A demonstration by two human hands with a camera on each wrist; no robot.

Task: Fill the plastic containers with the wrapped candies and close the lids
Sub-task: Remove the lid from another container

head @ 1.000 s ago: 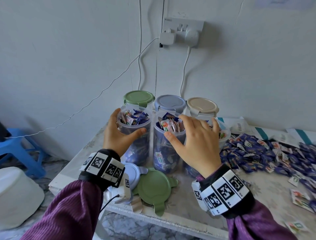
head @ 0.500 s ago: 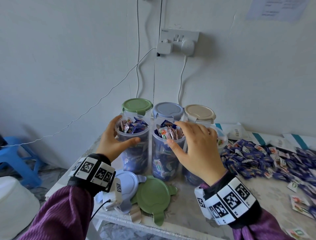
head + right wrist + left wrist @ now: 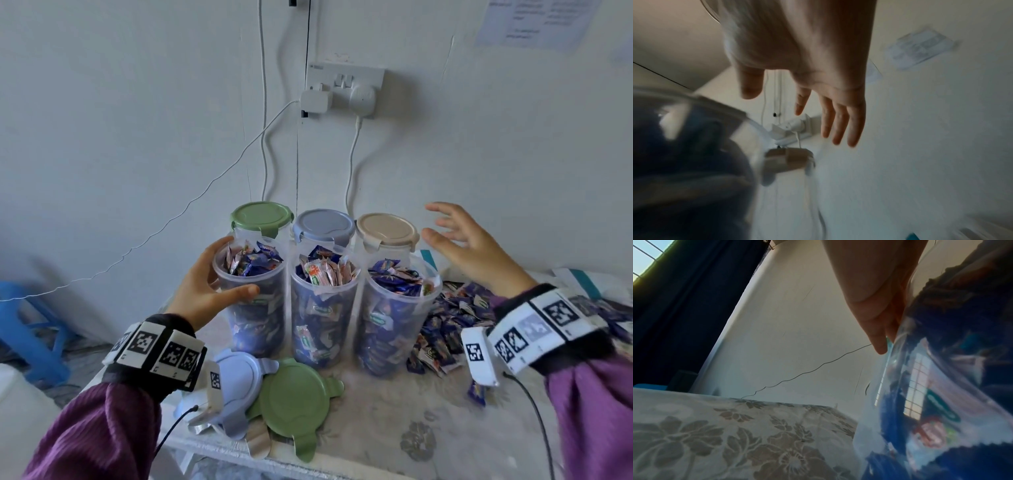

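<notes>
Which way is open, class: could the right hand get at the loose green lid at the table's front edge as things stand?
Probably yes. The right hand is open, holds nothing and hovers beside the beige-lidded container. The green lid lies uncovered in front of the open containers, overlapping the blue lid; the left hand grips a container, clear of it.

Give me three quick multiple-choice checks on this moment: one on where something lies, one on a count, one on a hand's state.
1. Where does the loose green lid lie?
A. on the table before the open jars
B. on the left jar
C. on the stool

2. How many jars in the back row have lids on?
A. one
B. two
C. three

3. What is the right hand doing?
A. gripping the beige lid
B. open in the air, holding nothing
C. pinching a candy

Answers: 1 A, it rests flat beside the blue lid. 2 C, green, blue and beige lids are all seated. 3 B, its fingers are spread, as the right wrist view also shows.
</notes>
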